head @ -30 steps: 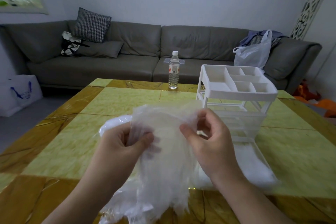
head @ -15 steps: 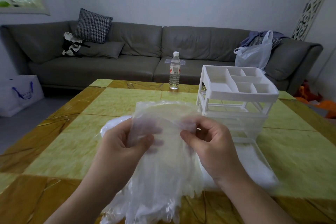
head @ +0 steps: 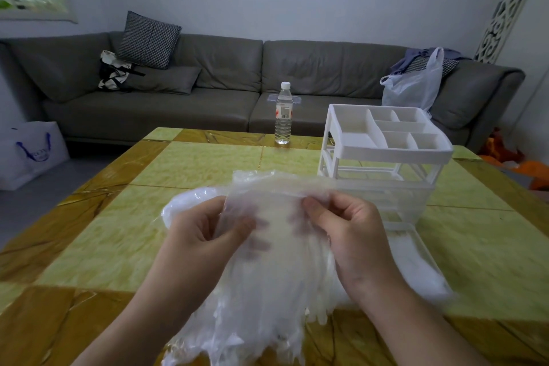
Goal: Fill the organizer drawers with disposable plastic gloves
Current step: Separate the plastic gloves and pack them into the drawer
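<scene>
A thick bunch of clear disposable plastic gloves [head: 276, 261] hangs above the table's near edge. My left hand [head: 205, 235] pinches its upper left part, thumb in front and fingers behind the film. My right hand [head: 347, 232] pinches the upper right edge the same way. The white plastic organizer [head: 386, 151] stands to the right, with a divided tray on top. Its lowest clear drawer [head: 416, 258] is pulled out towards me and holds white gloves. More clear plastic [head: 184, 202] lies on the table behind my left hand.
A water bottle [head: 283, 114] stands at the far edge of the yellow-green tiled table [head: 202, 163]. Behind it runs a grey sofa [head: 225, 80] with a checked cushion and a plastic bag [head: 413, 89]. A white shopping bag [head: 29, 151] sits on the floor at left.
Both hands have stayed at the top of the glove bunch, shifting their pinch slightly. The top edge of the film has spread wider between them.
</scene>
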A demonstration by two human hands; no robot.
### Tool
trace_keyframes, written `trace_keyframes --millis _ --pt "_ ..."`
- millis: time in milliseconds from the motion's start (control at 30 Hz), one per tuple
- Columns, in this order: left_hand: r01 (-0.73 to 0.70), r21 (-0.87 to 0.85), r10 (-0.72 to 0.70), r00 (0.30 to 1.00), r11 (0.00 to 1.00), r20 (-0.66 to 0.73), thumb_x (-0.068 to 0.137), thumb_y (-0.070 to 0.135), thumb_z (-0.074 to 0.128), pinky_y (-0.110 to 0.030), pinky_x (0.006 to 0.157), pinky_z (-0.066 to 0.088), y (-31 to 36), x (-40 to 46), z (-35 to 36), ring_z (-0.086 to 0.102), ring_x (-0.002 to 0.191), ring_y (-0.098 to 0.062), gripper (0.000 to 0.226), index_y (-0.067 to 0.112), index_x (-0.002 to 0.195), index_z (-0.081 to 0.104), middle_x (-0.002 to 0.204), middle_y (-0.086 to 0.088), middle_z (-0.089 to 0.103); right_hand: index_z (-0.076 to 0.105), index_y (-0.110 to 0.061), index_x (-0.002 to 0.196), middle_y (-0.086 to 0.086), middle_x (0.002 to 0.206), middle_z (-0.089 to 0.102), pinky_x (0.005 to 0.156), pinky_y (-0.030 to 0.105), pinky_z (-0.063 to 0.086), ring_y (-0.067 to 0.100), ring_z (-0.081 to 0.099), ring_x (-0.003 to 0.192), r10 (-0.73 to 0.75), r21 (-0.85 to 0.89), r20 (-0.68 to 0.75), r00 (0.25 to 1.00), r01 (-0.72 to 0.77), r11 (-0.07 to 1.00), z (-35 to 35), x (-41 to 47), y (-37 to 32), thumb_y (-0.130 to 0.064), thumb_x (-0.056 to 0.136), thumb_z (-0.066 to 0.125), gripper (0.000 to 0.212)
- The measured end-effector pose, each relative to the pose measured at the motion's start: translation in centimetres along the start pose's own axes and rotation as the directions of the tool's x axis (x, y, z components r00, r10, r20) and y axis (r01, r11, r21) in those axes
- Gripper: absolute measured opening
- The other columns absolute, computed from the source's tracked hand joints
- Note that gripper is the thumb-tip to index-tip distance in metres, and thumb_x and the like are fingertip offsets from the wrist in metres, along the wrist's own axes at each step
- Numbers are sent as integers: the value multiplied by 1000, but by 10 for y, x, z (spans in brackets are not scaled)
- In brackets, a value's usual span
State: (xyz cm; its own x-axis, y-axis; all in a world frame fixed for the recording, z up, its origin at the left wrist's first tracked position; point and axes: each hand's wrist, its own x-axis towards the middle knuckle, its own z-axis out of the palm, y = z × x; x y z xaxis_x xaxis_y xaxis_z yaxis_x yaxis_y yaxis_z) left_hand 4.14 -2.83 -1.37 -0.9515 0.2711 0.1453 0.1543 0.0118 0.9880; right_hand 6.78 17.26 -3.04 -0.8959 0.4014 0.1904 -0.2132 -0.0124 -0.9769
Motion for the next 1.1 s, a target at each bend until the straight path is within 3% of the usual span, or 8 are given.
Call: trace_keyframes --millis 133,300,500,600,700,933,1000,1100 --pt "11 21 -11 1000 1000 5 99 13 64 -36 80 63 -2 0 3 79 83 -24 20 20 92 81 88 -10 80 81 -5 88 28 92 75 80 43 56 26 69 78 4 49 -71 997 0 999 4 0 6 -19 97 74 18" --pt "26 18 -25 1000 1000 -15 101 13 61 -43 80 61 -2 0 4 79 80 -28 17 9 98 78 89 -8 81 85 -13 90 13 88 81 83 44 62 30 78 83 43 46 -80 996 -39 998 5 -3 2 -29 98 73 21" --pt "4 15 -4 999 1000 -37 101 13 61 -41 77 59 -5 1 5 79 77 -28 18 10 97 78 86 -9 80 81 -6 87 20 85 78 78 44 61 31 76 79 54 20 -58 997 -53 998 4 -1 4 -37 93 76 31" --pt "-2 -3 2 998 1000 -60 101 15 62 -39 76 58 -6 2 4 79 77 -26 18 10 95 78 84 -9 80 77 -1 94 21 91 78 77 43 64 32 77 82 84 43 72 994 -87 995 4 -2 3 -21 87 84 22" --pt "-20 49 24 997 999 -76 101 18 63 -32 71 56 -9 6 -1 77 74 -27 20 9 90 78 82 -10 79 75 -1 91 13 81 79 61 31 62 24 77 70 52 -6 24 998 -52 999 5 0 3 1 86 83 9" --pt "-33 251 78 982 967 -171 98 17 67 -24 43 45 -5 16 -27 52 41 -17 14 14 90 78 67 -12 72 75 -5 90 16 78 76 54 26 58 17 72 64 -31 -92 -135 990 19 996 -8 9 5 -3 87 84 10" --pt "32 183 4 982 983 -191 100 25 64 -29 46 45 -3 19 -33 54 47 -19 20 13 92 78 76 -12 74 76 -9 90 14 79 77 61 30 61 19 74 68 -45 -117 -145 988 28 993 -12 11 5 -7 87 85 10" --pt "171 40 -171 985 984 -16 89 61 66 -36 81 54 -1 18 -34 74 85 -15 40 25 99 81 101 -1 79 76 -13 92 8 80 79 67 32 63 19 78 75 -29 -122 -105 994 16 992 -10 9 6 -9 88 85 10"
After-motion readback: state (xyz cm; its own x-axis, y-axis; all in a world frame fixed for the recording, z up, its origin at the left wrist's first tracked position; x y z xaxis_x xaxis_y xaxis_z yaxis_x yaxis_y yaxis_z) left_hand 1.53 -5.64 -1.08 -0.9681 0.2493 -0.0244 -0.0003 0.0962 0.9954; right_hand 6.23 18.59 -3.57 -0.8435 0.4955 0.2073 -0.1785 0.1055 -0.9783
